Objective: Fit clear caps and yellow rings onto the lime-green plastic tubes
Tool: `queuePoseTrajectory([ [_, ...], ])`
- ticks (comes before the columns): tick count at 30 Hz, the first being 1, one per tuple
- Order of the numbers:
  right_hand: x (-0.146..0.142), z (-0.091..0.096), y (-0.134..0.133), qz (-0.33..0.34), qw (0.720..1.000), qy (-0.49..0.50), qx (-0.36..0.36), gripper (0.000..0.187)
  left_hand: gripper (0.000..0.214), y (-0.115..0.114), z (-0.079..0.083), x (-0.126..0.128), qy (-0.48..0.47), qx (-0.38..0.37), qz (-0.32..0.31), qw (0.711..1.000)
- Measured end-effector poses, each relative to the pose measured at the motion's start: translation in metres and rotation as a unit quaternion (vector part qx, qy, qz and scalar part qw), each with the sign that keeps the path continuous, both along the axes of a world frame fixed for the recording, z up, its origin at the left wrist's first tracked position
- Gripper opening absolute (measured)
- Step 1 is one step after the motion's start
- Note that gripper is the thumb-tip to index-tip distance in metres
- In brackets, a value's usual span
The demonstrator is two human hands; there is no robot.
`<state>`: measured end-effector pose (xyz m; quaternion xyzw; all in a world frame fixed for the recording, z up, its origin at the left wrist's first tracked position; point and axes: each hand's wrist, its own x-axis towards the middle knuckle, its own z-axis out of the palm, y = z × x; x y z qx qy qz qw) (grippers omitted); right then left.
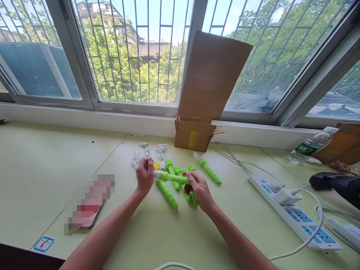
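The right hand [199, 191] grips a green tube [177, 179] and the left hand [145, 175] is closed at its clear end, holding it nearly level above the table [135, 240]. More green tubes [168, 195] lie just beneath; clear pieces [137, 157] and a cardboard box [202, 138] stand beyond.

Held tube [178, 179]: bright green, yellow collar [164, 176]. Loose tubes [168, 196] green too, rings [156, 165] yellow. Table [225, 232] pale yellow-green, seam [118, 146] dark from where I stand. Box [183, 135] brown, tape [192, 139] yellow. Strip [255, 182] white, sockets [302, 215] blue. Bottle label [306, 148] dark green, cap [331, 129] white.
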<state>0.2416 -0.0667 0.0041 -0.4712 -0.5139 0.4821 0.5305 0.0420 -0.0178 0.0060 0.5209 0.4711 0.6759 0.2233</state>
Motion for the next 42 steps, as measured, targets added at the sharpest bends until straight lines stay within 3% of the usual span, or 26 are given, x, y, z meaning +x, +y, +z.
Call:
queuePoseTrajectory([
  [4, -0.001, -0.001, -0.002, 0.024, 1.0, -0.014, -0.013, 0.051, 0.028, 0.001, 0.002, -0.001, 0.0, 0.003, 0.004, 1.0],
  [7, -0.002, 0.004, -0.008, 0.037, 0.999, -0.021, 0.018, 0.044, 0.027, 0.002, 0.002, -0.003, -0.003, 0.002, 0.007, 1.0],
  [12, -0.002, 0.006, -0.009, 0.01, 0.998, -0.043, 0.052, 0.043, 0.028, 0.002, 0.002, -0.003, -0.001, 0.01, 0.01, 1.0],
  [19, -0.003, 0.002, -0.006, -0.007, 0.999, -0.05, 0.004, 0.046, 0.028, -0.001, 0.001, -0.001, 0.02, 0.009, 0.007, 1.0],
  [26, -0.002, 0.006, -0.009, 0.011, 0.998, -0.033, 0.048, 0.05, 0.028, 0.001, 0.001, -0.003, 0.014, 0.01, 0.011, 1.0],
  [32, -0.005, 0.007, -0.008, -0.017, 0.998, -0.053, -0.011, 0.053, 0.028, 0.0, 0.0, -0.002, 0.033, 0.009, 0.008, 0.999],
  [38, -0.004, 0.009, -0.012, 0.001, 0.999, -0.033, 0.041, 0.06, 0.028, 0.0, 0.001, -0.003, 0.028, 0.001, 0.02, 0.999],
  [42, -0.004, 0.007, -0.01, -0.028, 0.998, -0.045, 0.024, 0.053, 0.029, 0.0, 0.001, -0.002, 0.025, -0.001, 0.015, 1.0],
])
